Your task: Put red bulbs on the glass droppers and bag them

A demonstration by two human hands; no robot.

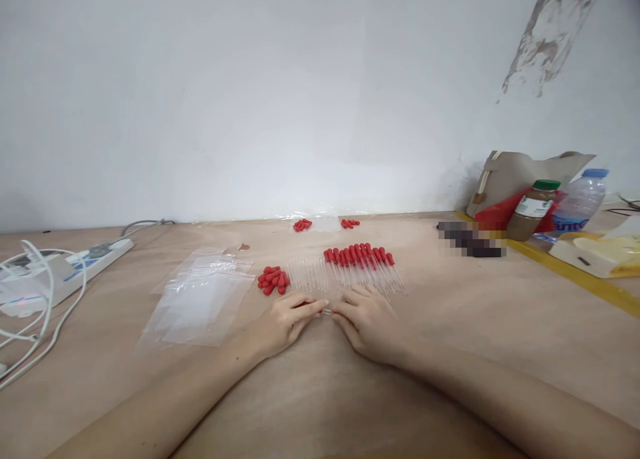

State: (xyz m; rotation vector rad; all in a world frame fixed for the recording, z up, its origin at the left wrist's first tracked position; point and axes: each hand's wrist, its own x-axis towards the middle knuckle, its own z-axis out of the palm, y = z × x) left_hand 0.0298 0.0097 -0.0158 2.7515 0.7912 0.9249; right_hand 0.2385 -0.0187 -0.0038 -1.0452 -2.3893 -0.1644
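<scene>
Head view: left hand point(286, 320) pinches a red rubber bulb point(303, 304), right hand point(369, 322) a slim clear tube point(327, 312).
Apparently held end to end for alignment, though partly hidden.

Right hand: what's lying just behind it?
Beyond the right hand lies a row of red-bulbed droppers, with their bulbs and parts of their clear stems showing. Whatever the hand covers, including any lower stem ends there, cannot be seen.

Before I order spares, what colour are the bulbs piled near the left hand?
The bulbs are red, clearest in the head view.
</scene>
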